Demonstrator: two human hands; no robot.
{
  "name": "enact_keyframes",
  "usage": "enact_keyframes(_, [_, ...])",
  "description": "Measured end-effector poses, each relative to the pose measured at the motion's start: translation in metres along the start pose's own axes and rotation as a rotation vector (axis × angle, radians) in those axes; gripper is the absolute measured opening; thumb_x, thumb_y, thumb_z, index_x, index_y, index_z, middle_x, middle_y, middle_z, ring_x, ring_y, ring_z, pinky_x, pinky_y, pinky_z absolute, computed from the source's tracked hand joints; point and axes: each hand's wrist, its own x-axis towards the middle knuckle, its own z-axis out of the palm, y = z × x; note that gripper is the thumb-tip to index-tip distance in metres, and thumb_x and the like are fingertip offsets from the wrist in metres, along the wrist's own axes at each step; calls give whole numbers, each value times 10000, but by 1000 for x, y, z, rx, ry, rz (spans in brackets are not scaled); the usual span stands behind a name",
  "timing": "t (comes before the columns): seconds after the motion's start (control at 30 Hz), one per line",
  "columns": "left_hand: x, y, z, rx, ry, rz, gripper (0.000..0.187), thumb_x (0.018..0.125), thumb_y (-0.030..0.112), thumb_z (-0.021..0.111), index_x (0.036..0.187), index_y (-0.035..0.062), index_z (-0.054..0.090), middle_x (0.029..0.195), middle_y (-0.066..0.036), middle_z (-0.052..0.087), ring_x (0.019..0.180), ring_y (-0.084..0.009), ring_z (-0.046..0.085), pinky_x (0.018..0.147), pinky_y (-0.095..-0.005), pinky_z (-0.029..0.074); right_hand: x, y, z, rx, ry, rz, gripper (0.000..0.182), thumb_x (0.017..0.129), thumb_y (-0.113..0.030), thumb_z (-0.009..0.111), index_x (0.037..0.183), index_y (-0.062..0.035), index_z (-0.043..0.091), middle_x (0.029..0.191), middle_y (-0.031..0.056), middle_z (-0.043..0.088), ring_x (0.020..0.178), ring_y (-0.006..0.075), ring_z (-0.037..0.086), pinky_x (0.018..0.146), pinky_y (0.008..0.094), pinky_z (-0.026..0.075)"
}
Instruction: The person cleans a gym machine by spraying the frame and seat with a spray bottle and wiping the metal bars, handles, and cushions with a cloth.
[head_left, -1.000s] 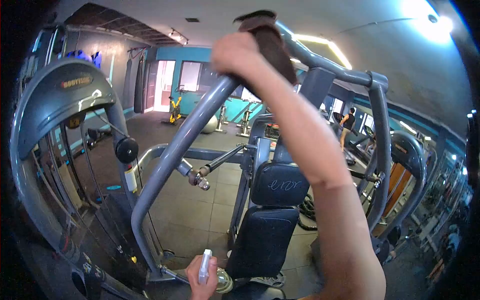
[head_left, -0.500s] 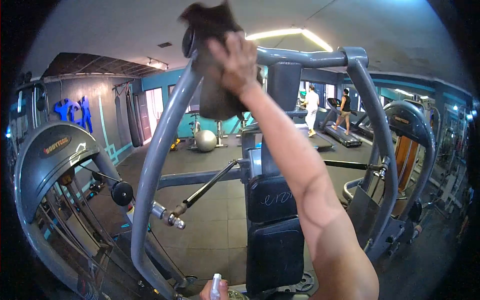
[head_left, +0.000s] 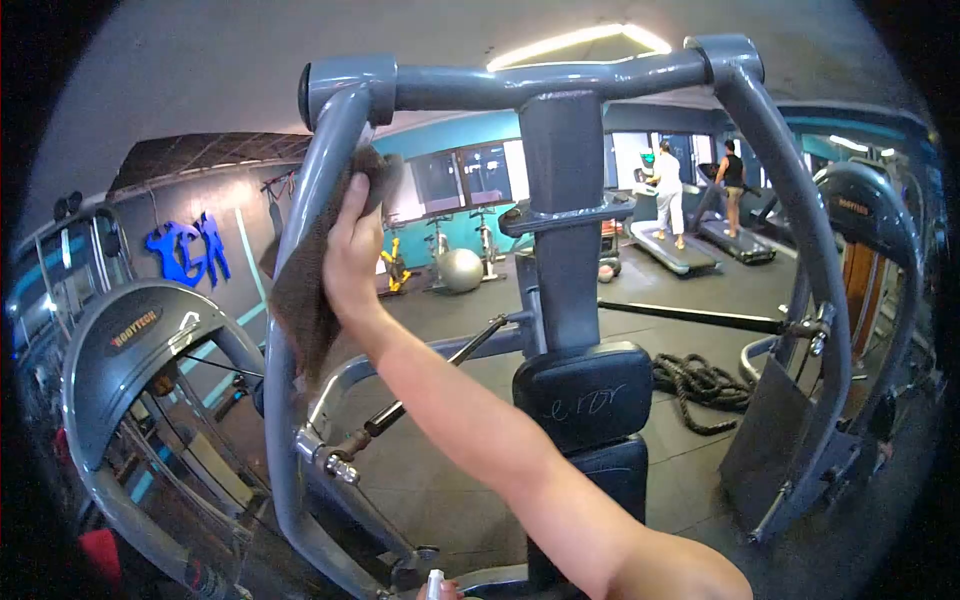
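Observation:
My right hand (head_left: pixel 354 262) reaches up across the view, its fingers closed round a dark brown cloth (head_left: pixel 315 285). The cloth lies against the left grey tube (head_left: pixel 287 370) of the machine frame, below its top joint, and hangs down beside the tube. At the bottom edge my left hand (head_left: pixel 449 591) shows only in part, round a bottle with a white top (head_left: pixel 435 583); the rest of the bottle is out of view.
A padded black seat back (head_left: pixel 585 395) stands in the middle, behind my arm. Black rope (head_left: pixel 700 388) lies on the floor to the right. Two people (head_left: pixel 669 195) are on treadmills at the back. Another machine (head_left: pixel 140 335) stands at left.
My right hand and the cloth have moved from the top crossbar's left end down onto the left tube. The view has shifted, and more of the crossbar shows.

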Motion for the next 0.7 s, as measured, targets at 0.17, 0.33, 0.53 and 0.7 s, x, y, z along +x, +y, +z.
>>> enact_keyframes(0.17, [-22, 37, -32, 2, 25, -251, 364, 992, 338, 547, 827, 14, 566, 646, -52, 483, 577, -156, 436, 528, -345, 370, 83, -13, 5, 21, -72, 126, 699, 973, -616, 421, 1160, 46, 543, 1010, 180, 645, 966, 294, 628, 894, 402, 467])
enact_keyframes(0.33, [-45, 29, -55, 177, 146, -143, 373, 988, 360, 547, 926, 5, 641, 709, -116, 612, 601, -228, 530, 557, -386, 420, 52, -23, 21, 63, 158, -7, 675, 947, -605, 500, 1117, 46, 550, 911, 154, 648, 841, 286, 654, 777, 387, 514])
enact_keyframes(0.53, [-51, 62, -56, 6, 212, -210, 364, 975, 341, 574, 893, 1, 673, 663, -27, 564, 614, -109, 471, 565, -307, 398, -135, -33, 0, -486, -160, -72, 746, 831, -390, 723, 1337, 61, 413, 1335, 360, 381, 1276, 530, 327, 1111, 553, 241])
enact_keyframes(0.7, [-63, 77, -65, 169, 213, -248, 414, 985, 382, 545, 1008, -1, 699, 756, -78, 647, 684, -174, 579, 647, -340, 465, -70, -33, 5, -237, 1, -113, 824, 753, -371, 759, 1358, 50, 392, 1317, 336, 433, 1219, 504, 418, 1069, 541, 311])
